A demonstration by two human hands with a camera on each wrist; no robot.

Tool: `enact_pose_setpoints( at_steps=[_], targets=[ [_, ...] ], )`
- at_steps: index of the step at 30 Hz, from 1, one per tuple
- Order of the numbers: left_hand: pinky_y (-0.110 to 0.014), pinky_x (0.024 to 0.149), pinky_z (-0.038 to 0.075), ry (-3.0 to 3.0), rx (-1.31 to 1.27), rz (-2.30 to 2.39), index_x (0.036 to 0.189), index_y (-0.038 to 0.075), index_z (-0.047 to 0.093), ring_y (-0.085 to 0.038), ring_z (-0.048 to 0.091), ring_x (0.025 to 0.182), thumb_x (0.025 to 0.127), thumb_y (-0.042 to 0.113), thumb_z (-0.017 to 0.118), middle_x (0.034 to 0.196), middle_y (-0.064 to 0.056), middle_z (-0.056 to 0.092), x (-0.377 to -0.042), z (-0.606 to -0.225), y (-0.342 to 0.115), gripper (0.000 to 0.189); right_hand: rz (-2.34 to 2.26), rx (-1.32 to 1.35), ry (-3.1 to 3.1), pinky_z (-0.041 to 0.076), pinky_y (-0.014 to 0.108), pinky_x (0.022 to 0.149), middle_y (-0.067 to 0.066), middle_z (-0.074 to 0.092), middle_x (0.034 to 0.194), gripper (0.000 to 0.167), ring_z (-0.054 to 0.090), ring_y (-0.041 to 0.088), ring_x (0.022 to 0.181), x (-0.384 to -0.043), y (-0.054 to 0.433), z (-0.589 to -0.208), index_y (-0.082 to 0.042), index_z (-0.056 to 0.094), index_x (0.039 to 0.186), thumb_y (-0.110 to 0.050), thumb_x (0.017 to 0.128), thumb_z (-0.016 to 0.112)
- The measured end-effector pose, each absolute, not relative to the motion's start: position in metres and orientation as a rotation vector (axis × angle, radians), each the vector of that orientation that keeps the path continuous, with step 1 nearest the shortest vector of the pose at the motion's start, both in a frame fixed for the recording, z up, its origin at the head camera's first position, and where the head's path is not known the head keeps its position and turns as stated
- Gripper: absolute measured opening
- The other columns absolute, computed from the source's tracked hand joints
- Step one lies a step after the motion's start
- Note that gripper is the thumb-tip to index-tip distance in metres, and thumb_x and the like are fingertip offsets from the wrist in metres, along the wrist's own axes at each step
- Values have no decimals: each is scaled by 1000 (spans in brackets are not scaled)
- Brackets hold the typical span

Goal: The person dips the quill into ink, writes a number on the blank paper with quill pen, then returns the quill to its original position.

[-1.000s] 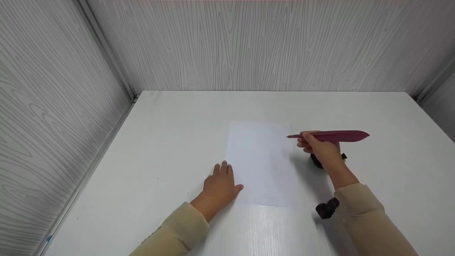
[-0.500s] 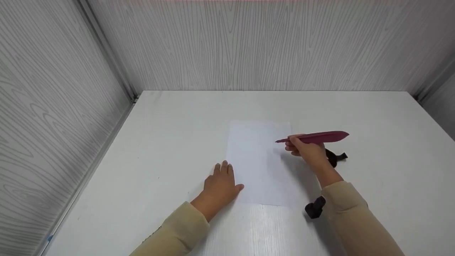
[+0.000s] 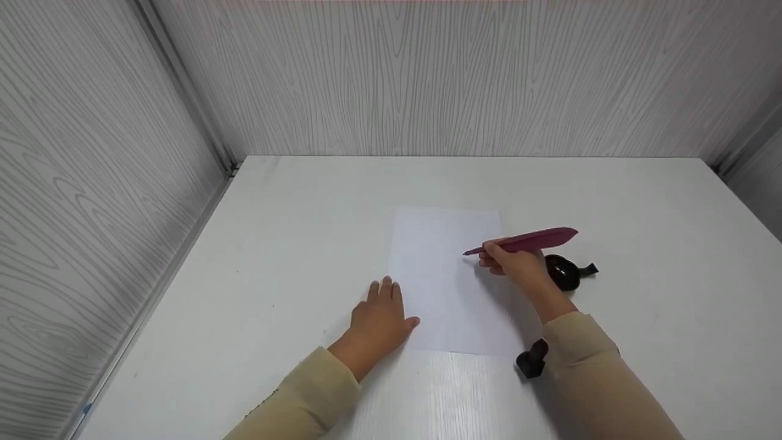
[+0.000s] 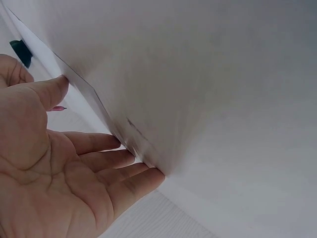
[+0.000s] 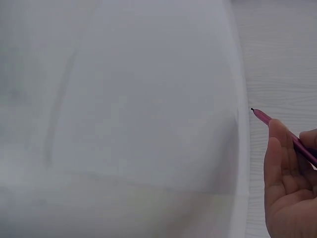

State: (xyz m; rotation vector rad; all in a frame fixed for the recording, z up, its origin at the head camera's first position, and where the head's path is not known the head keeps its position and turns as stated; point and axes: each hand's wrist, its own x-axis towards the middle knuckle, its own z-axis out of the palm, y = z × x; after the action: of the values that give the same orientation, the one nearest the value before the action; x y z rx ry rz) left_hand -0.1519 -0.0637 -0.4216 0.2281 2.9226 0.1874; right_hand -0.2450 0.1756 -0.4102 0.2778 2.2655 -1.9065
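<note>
Within the right hand [image 3: 512,264], the pinched plume pen [image 3: 542,239] has been carried farther over the paper [image 3: 432,241] below, apparently within tip's reach, left hand [image 3: 377,321] straight-fingered.

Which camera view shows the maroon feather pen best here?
The head view: it shows the feather pen from tip to plume, though the right hand covers part of it. The right wrist view shows only the tip and some barrel; the left wrist view, just its small tip end.
</note>
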Motion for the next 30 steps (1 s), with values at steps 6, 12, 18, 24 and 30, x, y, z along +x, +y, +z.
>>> enact_pose_setpoints(
  at_steps=[6, 12, 18, 24, 30],
  targets=[
    [-47, 97, 42, 2917, 221, 184, 146, -4, 31, -34, 25, 139, 94, 48, 54, 151, -19, 28, -152, -421, -64, 77, -1866, 250, 2282, 53, 28, 79, 9, 71, 92, 36, 69, 14, 84, -245, 173, -412, 4, 58, 116, -23, 93, 64],
    [-46, 96, 42, 2914, 224, 168, 146, -4, 31, -35, 25, 139, 94, 48, 54, 151, -19, 28, -151, -420, -64, 77, -1870, 221, 2273, 53, 27, 78, 9, 71, 92, 35, 69, 14, 83, -242, 171, -414, 5, 58, 115, -22, 93, 64],
    [-46, 94, 44, 2919, 244, 166, 145, -5, 32, -35, 26, 138, 94, 48, 54, 151, -20, 29, -152, -420, -63, 77, -1860, 191, 2289, 53, 27, 77, 10, 71, 92, 35, 69, 15, 83, -239, 170, -413, 7, 60, 115, -20, 93, 65],
    [-47, 96, 42, 2914, 226, 196, 145, -6, 32, -36, 26, 138, 94, 47, 55, 151, -20, 29, -152, -420, -62, 76, -1831, 193, 2290, 53, 28, 78, 9, 72, 91, 34, 69, 15, 83, -239, 167, -413, 6, 61, 114, -20, 93, 65],
    [-48, 98, 40, 2900, 209, 216, 145, -5, 31, -36, 24, 139, 95, 47, 54, 151, -20, 27, -152, -420, -62, 76, -1794, 163, 2289, 53, 28, 78, 9, 72, 89, 33, 69, 14, 82, -240, 166, -415, 6, 63, 113, -20, 93, 65]
  ],
)
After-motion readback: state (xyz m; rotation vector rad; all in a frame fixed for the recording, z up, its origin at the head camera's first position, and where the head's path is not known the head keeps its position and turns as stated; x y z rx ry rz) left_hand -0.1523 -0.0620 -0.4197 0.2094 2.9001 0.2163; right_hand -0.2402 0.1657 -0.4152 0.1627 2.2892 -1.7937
